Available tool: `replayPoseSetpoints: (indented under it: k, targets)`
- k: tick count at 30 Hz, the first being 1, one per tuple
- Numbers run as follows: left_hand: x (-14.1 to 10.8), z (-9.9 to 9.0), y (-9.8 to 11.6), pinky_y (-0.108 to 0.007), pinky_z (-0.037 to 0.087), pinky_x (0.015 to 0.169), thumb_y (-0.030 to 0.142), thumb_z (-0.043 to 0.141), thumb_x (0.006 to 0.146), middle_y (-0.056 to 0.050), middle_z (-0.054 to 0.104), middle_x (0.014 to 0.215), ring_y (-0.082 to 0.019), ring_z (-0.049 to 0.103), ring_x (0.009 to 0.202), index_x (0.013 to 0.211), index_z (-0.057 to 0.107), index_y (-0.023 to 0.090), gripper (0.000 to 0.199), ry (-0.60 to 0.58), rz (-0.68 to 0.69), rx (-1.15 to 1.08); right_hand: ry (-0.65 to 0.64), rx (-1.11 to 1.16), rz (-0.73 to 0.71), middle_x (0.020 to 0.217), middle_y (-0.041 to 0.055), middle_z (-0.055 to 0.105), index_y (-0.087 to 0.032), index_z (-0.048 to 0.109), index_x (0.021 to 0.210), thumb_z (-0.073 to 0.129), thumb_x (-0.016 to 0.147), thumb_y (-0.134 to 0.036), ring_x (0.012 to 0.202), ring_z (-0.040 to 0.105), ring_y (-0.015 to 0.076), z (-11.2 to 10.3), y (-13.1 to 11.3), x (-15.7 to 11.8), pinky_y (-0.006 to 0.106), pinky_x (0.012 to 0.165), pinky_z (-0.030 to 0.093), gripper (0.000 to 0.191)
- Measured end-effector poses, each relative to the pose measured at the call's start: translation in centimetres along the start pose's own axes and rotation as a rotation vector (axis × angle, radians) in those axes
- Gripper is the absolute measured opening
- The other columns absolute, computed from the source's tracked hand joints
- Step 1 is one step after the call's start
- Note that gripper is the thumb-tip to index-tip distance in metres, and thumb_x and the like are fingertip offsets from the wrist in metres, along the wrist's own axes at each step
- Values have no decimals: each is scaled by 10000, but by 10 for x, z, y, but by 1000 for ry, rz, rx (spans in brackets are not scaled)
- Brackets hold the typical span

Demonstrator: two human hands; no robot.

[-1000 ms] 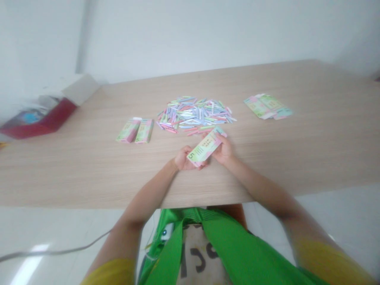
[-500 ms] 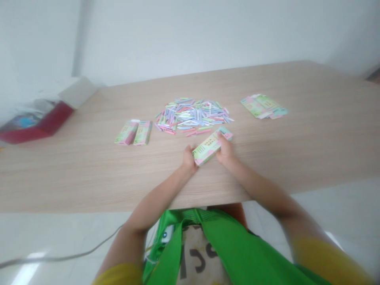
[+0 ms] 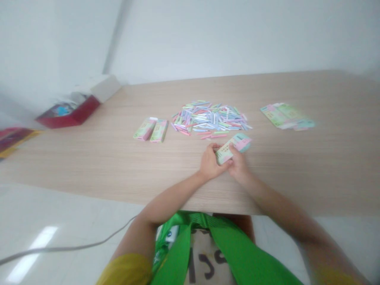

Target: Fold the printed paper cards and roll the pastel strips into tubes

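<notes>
Green-and-pink carton (image 3: 224, 152), grasped by left hand (image 3: 209, 163) at its near end, right hand (image 3: 238, 164) alongside, slanted away rightward, nearside of stick pile (image 3: 209, 118).

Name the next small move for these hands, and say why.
Probably steady the box with the right hand and work its near end with the left hand: the right thumb lies across its top, the left hand wraps that end, and the sticks lie loose just beyond.
</notes>
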State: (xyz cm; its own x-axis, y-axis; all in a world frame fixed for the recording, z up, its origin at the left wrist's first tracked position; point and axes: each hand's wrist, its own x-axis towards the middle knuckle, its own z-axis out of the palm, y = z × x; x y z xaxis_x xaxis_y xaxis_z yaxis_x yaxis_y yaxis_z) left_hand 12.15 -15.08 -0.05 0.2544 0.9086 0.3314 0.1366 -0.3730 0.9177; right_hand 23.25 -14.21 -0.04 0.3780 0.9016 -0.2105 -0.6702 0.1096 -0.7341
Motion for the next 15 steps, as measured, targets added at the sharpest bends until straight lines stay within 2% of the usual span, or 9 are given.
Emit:
replayPoseSetpoints:
  k: [3,5,7,9,12,13,15]
  targets:
    - [-8,0,8,-533,322,1121,465,783,691,-226,520,1350,-407,490,1276,1302,453,149,763,-58,18,108,-41,-21,63,762,20,702,-246,592,848,672,739,-454,786,690,261,3,-4,-2,426,720,576,249]
    - [-8,-2,11,-546,303,1134,435,764,709,-254,504,1369,-428,462,1312,1319,445,128,753,-53,0,141,-50,15,43,818,28,708,-253,591,844,598,751,-501,851,685,270,5,-9,-3,438,739,570,265]
    - [-1,-13,16,-549,302,1130,411,791,680,-259,532,1342,-440,462,1311,1309,462,128,764,-16,-21,197,-63,44,38,869,34,698,-255,581,829,534,769,-516,876,667,254,4,-14,-2,426,733,561,272]
    - [14,-36,23,-539,336,1098,391,828,638,-238,602,1246,-445,504,1267,1236,532,154,707,33,-46,309,-24,15,67,855,26,657,-252,560,798,534,769,-477,826,634,217,1,-16,0,388,691,549,229]
    - [47,-88,34,-537,396,1016,424,804,671,-214,675,1073,-442,585,1161,1082,618,171,517,164,-137,645,149,-173,55,822,-2,563,-248,544,789,603,711,-335,764,551,169,-8,-10,7,334,667,520,131]
    - [58,-107,37,-547,403,995,453,763,716,-220,682,1056,-442,600,1142,1076,622,161,485,245,-193,778,167,-257,4,850,1,551,-249,549,801,607,705,-320,798,537,173,-10,-6,9,341,695,520,132]
    - [78,-143,36,-577,384,995,499,697,777,-239,684,1089,-439,602,1158,1116,614,141,500,445,-315,993,134,-468,-191,935,25,550,-249,575,834,576,729,-322,924,523,203,-15,2,11,395,801,515,128]
